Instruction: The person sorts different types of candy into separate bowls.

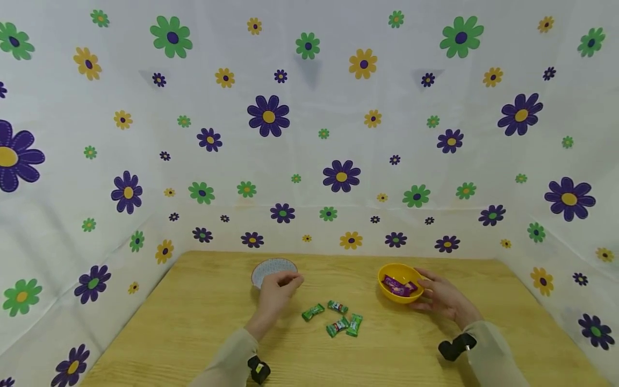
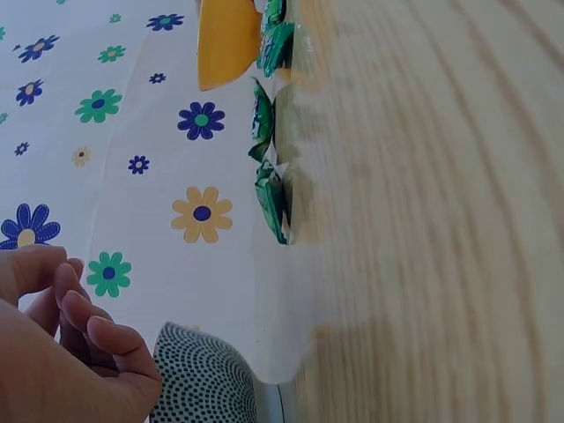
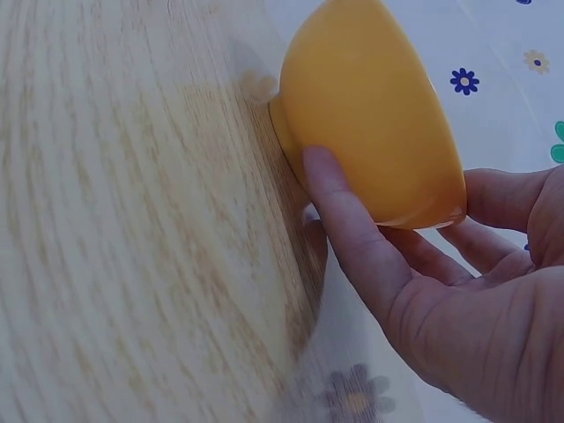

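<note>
My left hand (image 1: 276, 294) hovers at the near right edge of a patterned bowl (image 1: 273, 264) with a reddish rim, overlapping it in the head view. Its fingers are loosely curled, thumb close to the index fingertip, and nothing shows between them. The left wrist view shows the bowl's dotted side (image 2: 204, 374) below that hand. On the right, my right hand (image 1: 442, 296) holds a yellow bowl (image 3: 366, 115) by its side, thumb and fingers spread against the wall and rim. Purple-wrapped candies (image 1: 397, 286) lie inside the yellow bowl.
Several green-wrapped candies (image 1: 337, 326) lie between the two bowls, nearer to me, on the wooden table (image 1: 309, 360). A white cloth with printed flowers (image 1: 341, 176) rises behind and at both sides of the table. Each wrist wears a small black camera (image 1: 258, 370).
</note>
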`<state>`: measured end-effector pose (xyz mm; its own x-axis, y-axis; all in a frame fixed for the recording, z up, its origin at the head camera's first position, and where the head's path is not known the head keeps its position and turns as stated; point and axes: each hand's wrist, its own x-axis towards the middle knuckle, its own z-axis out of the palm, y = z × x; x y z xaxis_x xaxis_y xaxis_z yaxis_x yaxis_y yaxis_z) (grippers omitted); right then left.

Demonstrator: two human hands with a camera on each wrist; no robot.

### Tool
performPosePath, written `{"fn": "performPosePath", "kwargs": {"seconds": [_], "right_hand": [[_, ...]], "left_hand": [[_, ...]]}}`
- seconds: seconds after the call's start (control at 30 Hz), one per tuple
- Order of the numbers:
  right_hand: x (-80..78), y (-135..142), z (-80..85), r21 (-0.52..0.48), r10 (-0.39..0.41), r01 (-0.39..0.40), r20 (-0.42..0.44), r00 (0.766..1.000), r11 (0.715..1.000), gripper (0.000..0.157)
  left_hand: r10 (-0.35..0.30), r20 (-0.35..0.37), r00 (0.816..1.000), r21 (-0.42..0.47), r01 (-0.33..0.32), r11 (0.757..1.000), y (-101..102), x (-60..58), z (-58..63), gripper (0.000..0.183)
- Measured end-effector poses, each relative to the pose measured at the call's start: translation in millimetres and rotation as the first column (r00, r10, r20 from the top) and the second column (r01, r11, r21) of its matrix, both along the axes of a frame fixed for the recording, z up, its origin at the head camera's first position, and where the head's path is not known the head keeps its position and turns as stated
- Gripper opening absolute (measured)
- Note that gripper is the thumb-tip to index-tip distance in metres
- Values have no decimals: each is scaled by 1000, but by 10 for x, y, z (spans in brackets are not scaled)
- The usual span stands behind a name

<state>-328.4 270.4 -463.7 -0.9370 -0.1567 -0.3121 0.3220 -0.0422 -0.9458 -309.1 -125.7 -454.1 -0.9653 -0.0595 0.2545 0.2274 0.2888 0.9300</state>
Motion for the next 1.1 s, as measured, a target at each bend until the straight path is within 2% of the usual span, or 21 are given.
{"fn": "performPosePath", "kwargs": {"seconds": [0.3,0.53,0.67,0.83,1.03,1.1], "right_hand": [[-19,5,25,-4,0,0,-6,1000,1000,56],[8,-9,46,1,-8,8,-7,1000,1000,57],[17,-9,57,2,-4,4,-12,1000,1000,57],[22,-5,66,0,-1,1,-18,1000,1000,57],[17,19,46,54,-23,25,-38,999,998,56],[13,32,34,83,-34,38,-50,998,996,55]], "left_hand": [[46,42,998,44,-48,998,-137,-18,31,19],[86,64,994,43,-89,995,-240,-53,20,23],[167,52,985,25,-169,985,-307,-89,41,23],[250,65,966,50,-253,966,-401,-157,60,20],[281,106,954,63,-288,956,-492,-219,41,28],[286,112,952,43,-292,955,-523,-239,29,29]]}}
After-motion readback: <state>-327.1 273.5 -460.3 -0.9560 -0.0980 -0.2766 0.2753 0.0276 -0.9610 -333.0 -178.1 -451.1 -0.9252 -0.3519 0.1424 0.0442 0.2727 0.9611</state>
